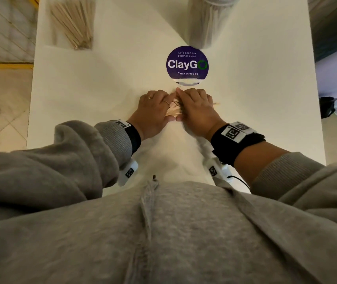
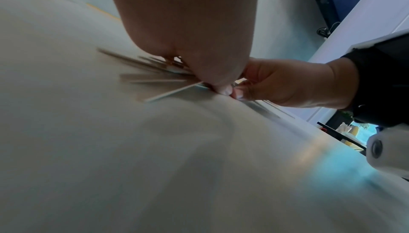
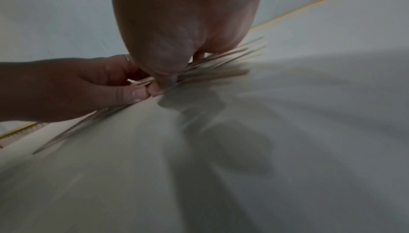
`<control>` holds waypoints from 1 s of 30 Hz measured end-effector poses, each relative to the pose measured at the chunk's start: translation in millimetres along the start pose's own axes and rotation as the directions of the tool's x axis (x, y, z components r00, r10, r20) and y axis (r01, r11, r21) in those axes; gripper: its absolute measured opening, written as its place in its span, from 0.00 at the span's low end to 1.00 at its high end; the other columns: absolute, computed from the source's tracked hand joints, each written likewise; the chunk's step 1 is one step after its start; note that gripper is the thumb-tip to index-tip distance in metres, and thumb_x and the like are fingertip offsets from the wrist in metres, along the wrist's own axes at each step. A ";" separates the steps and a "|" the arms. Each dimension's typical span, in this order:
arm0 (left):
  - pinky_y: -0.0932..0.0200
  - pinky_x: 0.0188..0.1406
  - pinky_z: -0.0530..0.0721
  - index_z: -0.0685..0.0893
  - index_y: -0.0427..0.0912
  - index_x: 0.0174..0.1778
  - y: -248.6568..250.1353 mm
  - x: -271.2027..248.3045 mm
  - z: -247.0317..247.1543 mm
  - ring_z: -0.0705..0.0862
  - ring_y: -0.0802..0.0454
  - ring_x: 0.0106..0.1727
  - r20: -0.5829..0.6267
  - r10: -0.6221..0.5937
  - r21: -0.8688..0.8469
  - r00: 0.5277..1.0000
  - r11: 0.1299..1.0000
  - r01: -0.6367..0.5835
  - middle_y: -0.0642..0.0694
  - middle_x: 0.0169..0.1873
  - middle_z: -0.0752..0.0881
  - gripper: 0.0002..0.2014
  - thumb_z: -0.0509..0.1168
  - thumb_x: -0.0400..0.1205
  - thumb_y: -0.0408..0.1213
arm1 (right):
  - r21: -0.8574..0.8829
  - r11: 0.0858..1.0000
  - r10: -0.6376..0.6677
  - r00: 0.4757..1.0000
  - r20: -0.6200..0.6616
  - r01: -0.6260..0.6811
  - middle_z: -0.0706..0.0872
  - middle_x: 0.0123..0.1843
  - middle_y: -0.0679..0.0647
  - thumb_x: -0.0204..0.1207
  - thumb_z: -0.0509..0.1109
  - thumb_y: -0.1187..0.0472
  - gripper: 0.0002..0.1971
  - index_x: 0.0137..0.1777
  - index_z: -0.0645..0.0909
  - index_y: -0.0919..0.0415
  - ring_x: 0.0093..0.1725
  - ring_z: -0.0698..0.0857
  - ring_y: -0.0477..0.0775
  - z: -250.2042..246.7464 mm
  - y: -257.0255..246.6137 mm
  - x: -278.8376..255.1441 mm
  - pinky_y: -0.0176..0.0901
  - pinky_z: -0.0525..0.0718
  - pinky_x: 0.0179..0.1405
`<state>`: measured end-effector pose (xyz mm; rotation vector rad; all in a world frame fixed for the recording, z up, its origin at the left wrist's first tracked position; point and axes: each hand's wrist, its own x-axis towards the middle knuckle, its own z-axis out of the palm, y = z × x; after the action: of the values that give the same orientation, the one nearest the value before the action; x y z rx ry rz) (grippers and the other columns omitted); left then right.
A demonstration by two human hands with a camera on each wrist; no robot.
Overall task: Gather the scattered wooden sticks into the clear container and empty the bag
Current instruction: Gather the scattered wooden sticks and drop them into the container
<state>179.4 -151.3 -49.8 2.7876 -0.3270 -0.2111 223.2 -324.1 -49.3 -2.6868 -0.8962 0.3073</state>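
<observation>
Two hands are brought together over one loose heap of wooden sticks [image 1: 174, 110] lying on the white table [image 1: 106, 83], just on the near side of the round purple sticker [image 1: 187, 65]. The left hand [image 1: 155, 111] and the right hand [image 1: 196, 108] are seen with fingers curled down over the heap and thumbs meeting at its near edge; the sticks are pinched and pressed between them, judged to be a squeeze intended to draw the fanned ends into one bundle before lifting. Stick ends are left protruding on both sides of the hands, so the bundle is not yet squared. The clear container [image 1: 208, 19] is stood just beyond the sticker; pale upright lines are visible inside it, though its contents cannot be confirmed through the blur. A clear bag [image 1: 71, 21], well left of and beyond the sticker, is noted as holding a large batch of sticks, so emptying it is judged outstanding.
</observation>
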 end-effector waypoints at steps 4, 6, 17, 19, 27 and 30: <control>0.44 0.57 0.72 0.77 0.42 0.69 4.0 7.5 -10.3 0.75 0.36 0.60 0.026 -0.075 -0.006 0.997 0.997 0.075 0.39 0.60 0.77 0.27 0.69 0.75 0.48 | -0.082 0.996 0.021 1.000 -0.020 -0.023 0.80 0.54 0.65 0.75 0.68 0.52 0.19 0.60 0.79 0.65 0.54 0.77 0.69 -0.4 -4.9 1.7 0.61 0.72 0.52; 0.43 0.59 0.73 0.77 0.42 0.68 4.1 8.4 -16.7 0.74 0.37 0.62 0.061 -0.119 -0.007 0.991 0.993 0.120 0.39 0.61 0.76 0.26 0.68 0.75 0.47 | -0.140 0.990 0.007 1.000 0.013 -0.005 0.80 0.52 0.66 0.77 0.65 0.53 0.16 0.55 0.79 0.67 0.51 0.79 0.68 -1.2 -6.9 1.6 0.59 0.73 0.49; 0.57 0.22 0.70 0.79 0.33 0.40 0.0 11.7 -16.4 0.79 0.39 0.30 0.107 0.167 0.302 0.980 0.934 -0.192 0.36 0.33 0.81 0.12 0.57 0.69 0.37 | -0.168 0.985 -0.030 0.994 0.105 0.048 0.79 0.52 0.70 0.78 0.61 0.57 0.15 0.53 0.76 0.71 0.47 0.79 0.70 -7.8 -17.3 3.0 0.61 0.79 0.41; 0.56 0.21 0.72 0.79 0.33 0.41 -1.6 12.2 -13.8 0.79 0.40 0.28 0.077 0.237 0.310 0.968 0.917 -0.250 0.37 0.32 0.80 0.12 0.56 0.70 0.37 | -0.180 0.983 -0.003 0.989 0.151 0.030 0.79 0.57 0.68 0.80 0.62 0.55 0.16 0.59 0.74 0.70 0.53 0.78 0.69 -11.6 -17.6 4.1 0.60 0.77 0.46; 0.39 0.53 0.76 0.74 0.38 0.68 -23.2 0.2 -35.6 0.76 0.32 0.58 0.039 -0.114 0.086 0.993 0.990 0.111 0.35 0.59 0.78 0.27 0.68 0.77 0.47 | -0.278 0.955 -0.051 0.982 0.183 0.102 0.79 0.53 0.70 0.81 0.54 0.65 0.11 0.57 0.73 0.70 0.45 0.80 0.69 -11.1 -17.7 4.5 0.57 0.74 0.38; 0.40 0.59 0.75 0.74 0.40 0.69 -39.3 -10.7 -41.5 0.75 0.34 0.62 0.017 -0.226 0.004 0.974 0.974 0.226 0.37 0.61 0.77 0.33 0.70 0.73 0.57 | -0.259 0.962 -0.037 0.980 0.194 0.088 0.78 0.54 0.70 0.83 0.54 0.63 0.11 0.57 0.73 0.71 0.46 0.80 0.70 -15.6 -11.2 3.0 0.56 0.73 0.38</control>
<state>184.5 -100.0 -23.0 2.8234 -0.0120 -0.2888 224.0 -317.0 -31.3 -2.9027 -1.1509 0.4626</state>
